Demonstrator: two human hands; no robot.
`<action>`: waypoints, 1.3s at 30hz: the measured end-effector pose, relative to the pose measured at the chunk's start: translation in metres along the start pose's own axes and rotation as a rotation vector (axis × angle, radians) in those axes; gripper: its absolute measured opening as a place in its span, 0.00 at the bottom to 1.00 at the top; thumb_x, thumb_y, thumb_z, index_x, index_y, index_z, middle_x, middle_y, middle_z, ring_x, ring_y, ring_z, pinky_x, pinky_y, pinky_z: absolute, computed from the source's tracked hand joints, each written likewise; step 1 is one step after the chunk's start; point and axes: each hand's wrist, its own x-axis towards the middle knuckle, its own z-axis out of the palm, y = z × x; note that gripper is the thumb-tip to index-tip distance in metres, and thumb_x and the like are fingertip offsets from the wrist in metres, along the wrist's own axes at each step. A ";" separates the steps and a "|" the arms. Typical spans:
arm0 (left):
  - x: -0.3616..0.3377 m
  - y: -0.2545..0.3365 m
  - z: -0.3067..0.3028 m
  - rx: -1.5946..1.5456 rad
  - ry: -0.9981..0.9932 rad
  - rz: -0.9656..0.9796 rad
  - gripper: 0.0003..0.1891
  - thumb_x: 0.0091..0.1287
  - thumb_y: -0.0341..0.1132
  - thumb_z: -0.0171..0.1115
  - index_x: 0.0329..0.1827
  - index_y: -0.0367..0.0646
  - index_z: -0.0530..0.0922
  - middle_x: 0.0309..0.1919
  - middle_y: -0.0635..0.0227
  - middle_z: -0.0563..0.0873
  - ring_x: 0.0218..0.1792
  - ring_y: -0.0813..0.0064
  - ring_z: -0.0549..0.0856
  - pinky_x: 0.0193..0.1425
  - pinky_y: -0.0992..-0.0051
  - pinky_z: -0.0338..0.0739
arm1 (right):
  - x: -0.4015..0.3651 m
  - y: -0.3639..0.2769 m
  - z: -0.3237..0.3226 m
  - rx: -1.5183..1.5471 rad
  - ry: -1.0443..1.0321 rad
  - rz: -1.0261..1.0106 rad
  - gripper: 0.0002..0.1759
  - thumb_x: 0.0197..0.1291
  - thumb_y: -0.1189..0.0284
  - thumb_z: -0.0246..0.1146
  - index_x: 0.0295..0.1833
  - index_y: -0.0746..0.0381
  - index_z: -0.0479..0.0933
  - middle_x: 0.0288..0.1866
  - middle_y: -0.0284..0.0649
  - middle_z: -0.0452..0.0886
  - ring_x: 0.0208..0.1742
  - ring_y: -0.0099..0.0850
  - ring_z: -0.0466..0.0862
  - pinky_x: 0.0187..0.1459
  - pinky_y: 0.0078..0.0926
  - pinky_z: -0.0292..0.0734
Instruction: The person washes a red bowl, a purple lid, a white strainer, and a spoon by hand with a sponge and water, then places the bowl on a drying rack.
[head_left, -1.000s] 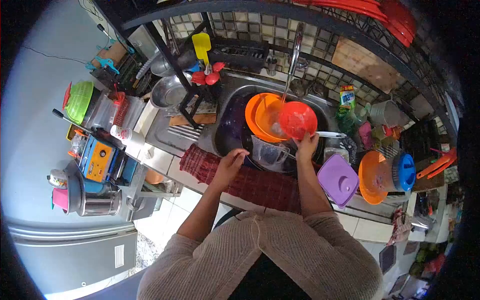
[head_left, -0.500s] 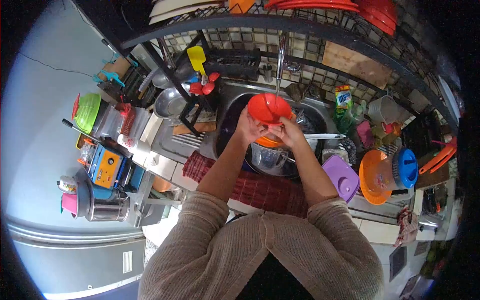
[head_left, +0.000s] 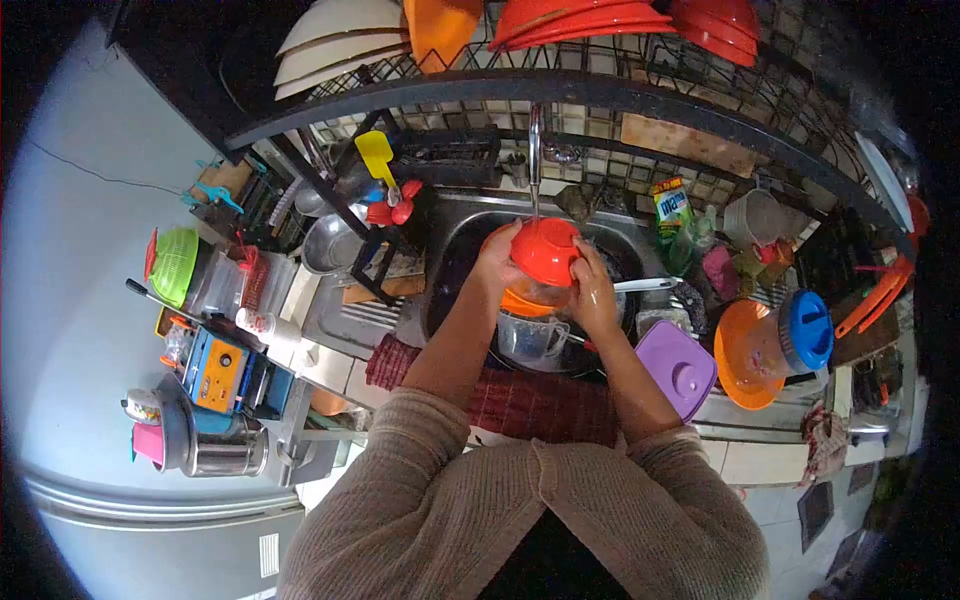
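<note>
Under the faucet (head_left: pixel 535 150), a red bowl (head_left: pixel 545 255) is held tilted over the sink, its outer side showing. My left hand (head_left: pixel 499 262) grips its left edge, and my right hand (head_left: pixel 594 290) has its fingers wrapped around the right side. Below the bowl an orange dish (head_left: pixel 522 304) is partly covered. A clear plastic measuring jug (head_left: pixel 527 340) sits in the sink (head_left: pixel 447 225) nearest my body. To the right of my right hand juts a white handle (head_left: pixel 647 285), whose other end is hidden among the dishes.
A dark rack with red bowls (head_left: pixel 580 22) and white plates (head_left: pixel 340 50) crosses overhead. At right are a purple lid (head_left: pixel 676 370), an orange plate (head_left: pixel 735 345) and a blue-lidded container (head_left: pixel 806 331). A red cloth (head_left: pixel 540 390) lies along the front edge.
The red bowl has turned from showing its inside to showing its outer side. My right hand has moved up along its right side. The camera view has shifted, showing more of the overhead rack.
</note>
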 end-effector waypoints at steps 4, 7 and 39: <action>0.000 -0.010 0.027 0.069 0.179 0.096 0.25 0.67 0.52 0.47 0.54 0.39 0.70 0.52 0.57 0.77 0.52 0.58 0.77 0.58 0.55 0.69 | -0.016 0.001 0.008 0.203 0.184 0.201 0.19 0.45 0.85 0.57 0.45 0.59 0.66 0.60 0.48 0.64 0.61 0.46 0.66 0.54 0.33 0.68; -0.005 -0.013 0.051 0.248 0.420 0.155 0.24 0.65 0.52 0.50 0.52 0.41 0.72 0.50 0.58 0.78 0.50 0.59 0.78 0.55 0.55 0.71 | -0.024 0.017 0.027 1.078 0.432 0.717 0.23 0.53 0.80 0.59 0.54 0.55 0.61 0.59 0.43 0.62 0.60 0.38 0.66 0.53 0.32 0.68; -0.048 0.005 0.016 0.173 -0.041 -0.111 0.23 0.64 0.36 0.43 0.62 0.37 0.62 0.56 0.53 0.73 0.54 0.47 0.74 0.55 0.56 0.73 | 0.052 0.053 0.050 0.547 0.125 0.272 0.11 0.49 0.75 0.57 0.41 0.59 0.77 0.50 0.43 0.72 0.53 0.39 0.69 0.49 0.29 0.67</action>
